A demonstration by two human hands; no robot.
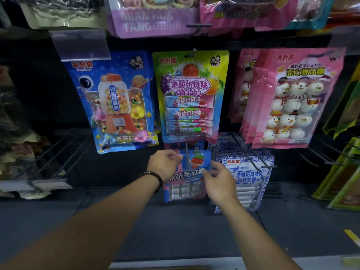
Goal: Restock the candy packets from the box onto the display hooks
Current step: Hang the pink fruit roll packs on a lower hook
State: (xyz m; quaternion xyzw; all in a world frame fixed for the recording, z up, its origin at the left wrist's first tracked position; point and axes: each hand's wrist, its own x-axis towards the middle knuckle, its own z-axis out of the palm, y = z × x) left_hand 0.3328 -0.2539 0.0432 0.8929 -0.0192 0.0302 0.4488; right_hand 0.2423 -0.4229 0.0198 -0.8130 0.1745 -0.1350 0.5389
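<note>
— Where is the packet?

— Head view: the packet (194, 172), blue and pink with a strawberry on it, is low in the middle of the display, just under the yoghurt pack (189, 94). A hook (187, 156) runs down across its top edge (whether the wire passes through the hang hole, I can't tell).

— And the hands?

— The left hand (165, 164) has its fingers curled, pinching the packet's upper left corner. There's a dark bracelet (153, 177) on that wrist. The right hand (221, 184) is at the packet's right edge, fingers loosely spread, tips against the film. I can't tell whether it actually grips.

— What's around it?

— Just right of the packet hang blue-white packs (247, 172). Higher up, a gumball pack (120, 102) hangs to the left and pink snowman packs (292, 98) to the right.
</note>
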